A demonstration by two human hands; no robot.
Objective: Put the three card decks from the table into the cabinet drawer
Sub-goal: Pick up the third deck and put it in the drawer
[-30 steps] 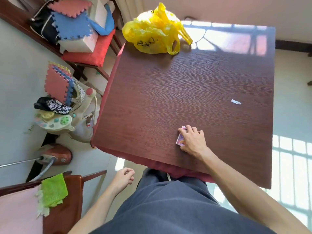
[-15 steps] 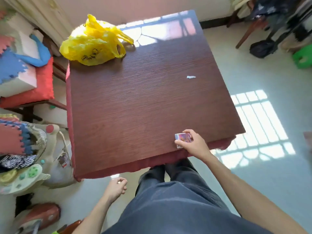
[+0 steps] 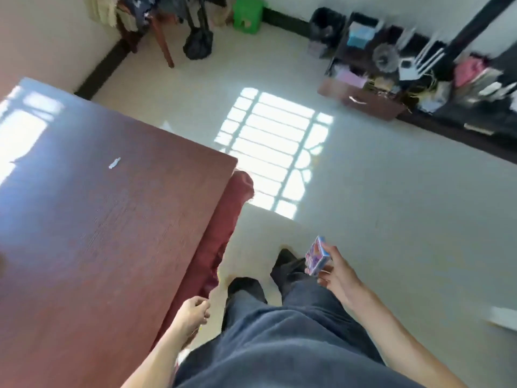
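My right hand [image 3: 337,275] holds a small pink and blue card deck [image 3: 316,256] in the air above the floor, to the right of the dark red table [image 3: 98,233]. My left hand [image 3: 193,310] hangs loosely curled beside the table's near corner, with nothing in it. A dark cabinet [image 3: 419,88] stands at the far right against the wall, and its brown drawer [image 3: 363,100] sticks out open with a pale handle on its front. No other deck shows on the table.
A white paper scrap [image 3: 114,163] lies on the table. Red cloth [image 3: 223,233] hangs at the table's edge. A wooden chair [image 3: 156,37], a black bag [image 3: 197,46] and a green stool [image 3: 247,15] stand at the far wall. Sunlit floor lies between me and the cabinet.
My right hand lifted the deck off the table's near edge and carried it out to the right. The view swung right, from the table toward the cabinet.
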